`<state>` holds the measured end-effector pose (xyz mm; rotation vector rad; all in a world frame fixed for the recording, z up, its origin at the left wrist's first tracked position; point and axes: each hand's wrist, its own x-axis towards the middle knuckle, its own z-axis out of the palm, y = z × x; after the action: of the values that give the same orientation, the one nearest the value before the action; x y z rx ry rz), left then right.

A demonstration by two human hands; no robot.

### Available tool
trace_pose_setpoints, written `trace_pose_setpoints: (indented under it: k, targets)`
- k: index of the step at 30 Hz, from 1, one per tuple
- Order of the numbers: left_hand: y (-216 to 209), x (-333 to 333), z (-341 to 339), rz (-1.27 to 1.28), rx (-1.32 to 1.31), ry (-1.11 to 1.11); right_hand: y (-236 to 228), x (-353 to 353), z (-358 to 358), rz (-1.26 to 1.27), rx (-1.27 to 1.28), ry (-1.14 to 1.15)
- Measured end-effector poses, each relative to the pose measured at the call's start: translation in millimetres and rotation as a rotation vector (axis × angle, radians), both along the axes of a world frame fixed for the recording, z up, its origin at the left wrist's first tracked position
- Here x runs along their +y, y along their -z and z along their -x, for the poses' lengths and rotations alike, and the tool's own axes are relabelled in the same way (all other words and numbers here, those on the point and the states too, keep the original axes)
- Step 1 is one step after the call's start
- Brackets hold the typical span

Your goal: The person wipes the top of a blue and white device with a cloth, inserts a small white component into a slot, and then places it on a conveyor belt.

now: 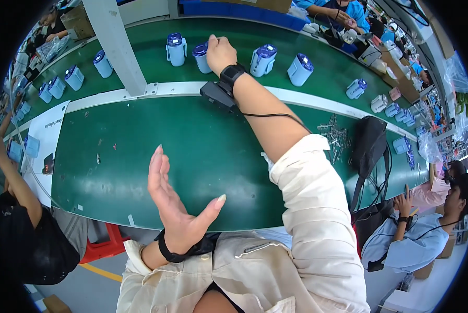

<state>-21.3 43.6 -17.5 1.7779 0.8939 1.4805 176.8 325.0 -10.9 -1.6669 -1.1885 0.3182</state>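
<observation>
Right hand (220,52) touches one of four nearby blue-lidded jugs (201,57).

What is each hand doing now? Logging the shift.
Left hand: open, empty, above the green bench.
Right hand: closed on a pale blue plastic jug.

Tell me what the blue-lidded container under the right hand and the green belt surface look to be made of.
Container touched by the right hand: probably moulded plastic, a pale, smooth body with a glossy darker blue lid that catches the light. Green belt: looks like rubbery or vinyl sheeting, smooth and semi-gloss, with soft bright reflections across it; the exact material cannot be told. The left hand hovers open, holding nothing.
</observation>
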Motion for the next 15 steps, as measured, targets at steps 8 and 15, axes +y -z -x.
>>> trace_pose_setpoints:
  k: [8, 15]
  targets:
    - [2, 4, 10, 0.004, 0.021, 0.009, -50, -31, -89, -0.576, -0.934, 0.061]
    - [3, 6, 6, -0.023, 0.088, 0.037, -37, -98, -209, 0.368, -0.578, 0.294]
